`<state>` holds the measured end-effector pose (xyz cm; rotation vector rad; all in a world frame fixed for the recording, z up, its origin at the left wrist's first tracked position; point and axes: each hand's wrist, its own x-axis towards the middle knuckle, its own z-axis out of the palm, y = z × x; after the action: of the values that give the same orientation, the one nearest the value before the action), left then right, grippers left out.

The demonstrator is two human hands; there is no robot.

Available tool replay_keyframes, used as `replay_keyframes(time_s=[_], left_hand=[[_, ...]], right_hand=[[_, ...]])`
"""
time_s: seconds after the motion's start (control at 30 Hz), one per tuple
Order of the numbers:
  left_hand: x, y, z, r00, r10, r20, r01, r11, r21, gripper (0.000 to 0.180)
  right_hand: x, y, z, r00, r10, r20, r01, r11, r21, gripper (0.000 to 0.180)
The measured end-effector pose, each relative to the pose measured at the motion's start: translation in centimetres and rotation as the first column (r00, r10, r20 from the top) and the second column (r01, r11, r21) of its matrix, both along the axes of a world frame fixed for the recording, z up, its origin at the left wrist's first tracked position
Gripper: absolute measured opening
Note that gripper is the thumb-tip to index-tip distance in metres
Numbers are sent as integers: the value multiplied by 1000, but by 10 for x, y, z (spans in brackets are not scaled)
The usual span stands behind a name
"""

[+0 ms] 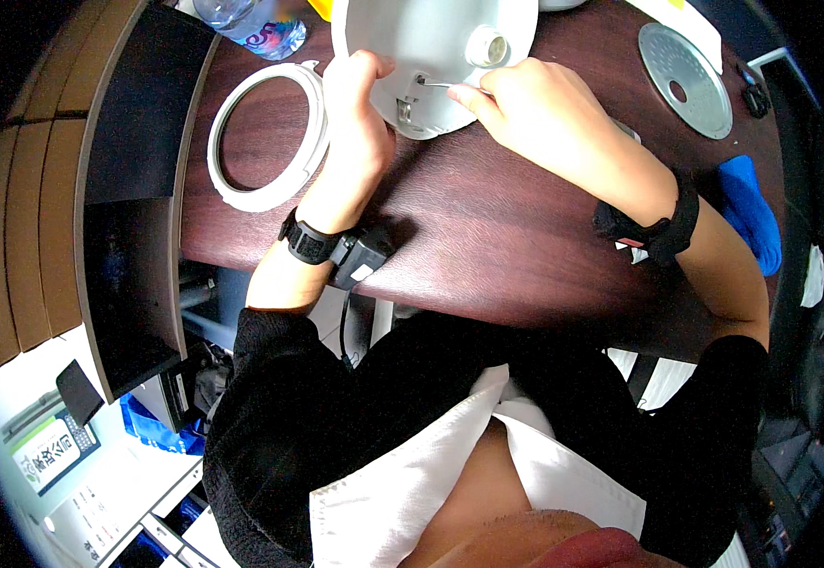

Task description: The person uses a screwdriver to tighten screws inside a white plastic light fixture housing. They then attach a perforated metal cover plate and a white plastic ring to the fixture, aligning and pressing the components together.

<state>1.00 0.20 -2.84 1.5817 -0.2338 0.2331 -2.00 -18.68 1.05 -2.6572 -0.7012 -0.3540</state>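
Note:
A white, rounded appliance part (412,38), like a cooker lid seen from inside, stands at the far edge of the picture. My left hand (360,118) grips its left rim, thumb inside and the other fingers mostly hidden behind. Between the thumb and fingers of my right hand (540,104) is a thin metal tool (438,85). The tool's tip touches a small dark opening low in the part. A round pale cap or socket (487,46) sits inside the part, close to my right knuckles. Left of my left wrist lies a white ring (232,197).
On the dark wood table (487,256), a perforated metal disc (672,62) lies at the far right. Nearer is a blue cloth (751,213). A clear plastic bottle (260,26) lies at the far left. Dark shelving (132,265) borders the table's left side.

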Motion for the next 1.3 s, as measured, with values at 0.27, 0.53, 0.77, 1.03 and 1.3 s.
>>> replay_keyframes(time_s=[0.27, 0.53, 0.77, 1.03, 1.3], left_hand=[[-11, -8, 19, 996, -7, -93, -5, 992, -122, 31], [-7, 0, 4, 997, 54, 46, -58, 994, 89, 29], [-12, -8, 13, 994, -27, -103, 14, 992, -126, 30], [-15, -19, 20, 952, -79, -295, -68, 886, -459, 32], [-13, -7, 15, 984, -75, -160, 36, 972, -233, 26]], right_hand=[[-2, -1, -2, 999, 3, -34, -3, 1000, 10, 45], [-2, 1, 2, 1000, 9, -9, -9, 1000, 4, 46], [-1, 2, 3, 989, -11, -148, 19, 998, 55, 48], [14, -2, -8, 796, 99, -597, 79, 961, 265, 54], [6, -3, -5, -125, 683, -719, 613, 623, 485, 46]])
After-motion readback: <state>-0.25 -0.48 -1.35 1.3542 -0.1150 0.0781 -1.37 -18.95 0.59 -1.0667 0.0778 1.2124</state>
